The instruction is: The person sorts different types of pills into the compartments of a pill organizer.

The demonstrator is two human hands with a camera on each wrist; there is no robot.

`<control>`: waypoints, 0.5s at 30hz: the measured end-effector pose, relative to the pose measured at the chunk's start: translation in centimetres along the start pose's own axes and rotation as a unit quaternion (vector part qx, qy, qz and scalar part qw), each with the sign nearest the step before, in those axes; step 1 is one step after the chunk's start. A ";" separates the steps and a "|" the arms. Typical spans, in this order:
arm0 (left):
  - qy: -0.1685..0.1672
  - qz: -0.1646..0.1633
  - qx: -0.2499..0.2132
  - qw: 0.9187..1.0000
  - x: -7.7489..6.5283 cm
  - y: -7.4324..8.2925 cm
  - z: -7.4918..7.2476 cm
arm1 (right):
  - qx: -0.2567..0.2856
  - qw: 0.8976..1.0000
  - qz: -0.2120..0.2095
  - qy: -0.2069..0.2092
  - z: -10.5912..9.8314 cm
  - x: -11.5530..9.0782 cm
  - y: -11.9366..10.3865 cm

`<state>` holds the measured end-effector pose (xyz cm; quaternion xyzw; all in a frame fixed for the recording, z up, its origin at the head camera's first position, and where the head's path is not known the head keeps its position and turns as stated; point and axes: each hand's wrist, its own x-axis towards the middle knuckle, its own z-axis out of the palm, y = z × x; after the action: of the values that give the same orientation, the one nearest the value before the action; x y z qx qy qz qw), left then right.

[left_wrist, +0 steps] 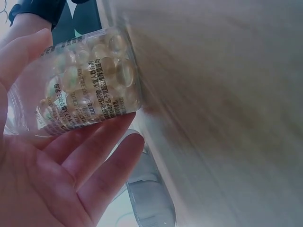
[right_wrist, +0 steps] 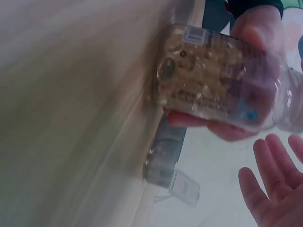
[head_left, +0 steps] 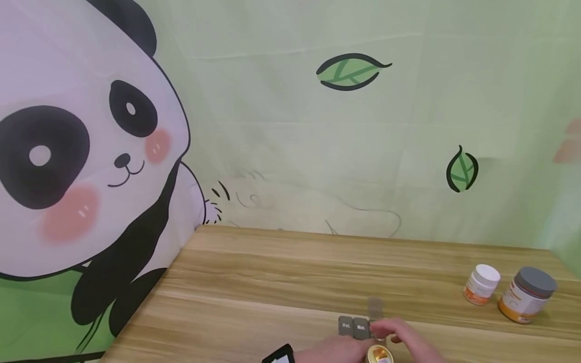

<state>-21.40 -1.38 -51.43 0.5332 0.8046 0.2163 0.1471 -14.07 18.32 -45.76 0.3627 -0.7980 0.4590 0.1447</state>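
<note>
A clear bottle [left_wrist: 102,78] of amber softgel capsules is gripped by my left hand [left_wrist: 75,170], thumb on one side and fingers on the other. Its base is at the tabletop. From above, the bottle's round gold top [head_left: 380,354] shows between the hands. My right hand [right_wrist: 279,189] has its fingers extended beside the bottle's neck, holding nothing visible. Just beyond both hands lies a grey pill organizer [head_left: 353,326] marked with weekdays. One of its flip lids [right_wrist: 185,187] stands raised. The hands hide part of the organizer.
On the wood-grain table [head_left: 272,267], a small white-capped bottle [head_left: 482,285] and a larger grey-lidded jar [head_left: 527,295] stand at the right. A green backdrop with a panda [head_left: 136,201] rises behind the table and along its left.
</note>
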 end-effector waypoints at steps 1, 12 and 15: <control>0.000 0.004 -0.001 1.000 0.0 -0.2 0.2 | 0.006 1.000 0.000 -0.013 0.0 0.2 0.0; -0.002 0.007 -0.029 1.000 -0.7 1.9 -1.5 | 0.076 0.995 -0.042 -0.057 0.9 0.9 -0.1; 0.002 -0.010 -0.014 1.000 -1.5 4.5 -3.8 | 0.102 0.990 -0.074 -0.069 0.5 0.5 0.0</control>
<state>-19.00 -1.99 -45.91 0.5223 0.8072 0.2274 0.1547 -14.36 17.62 -45.72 0.4644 -0.7260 0.5000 0.0851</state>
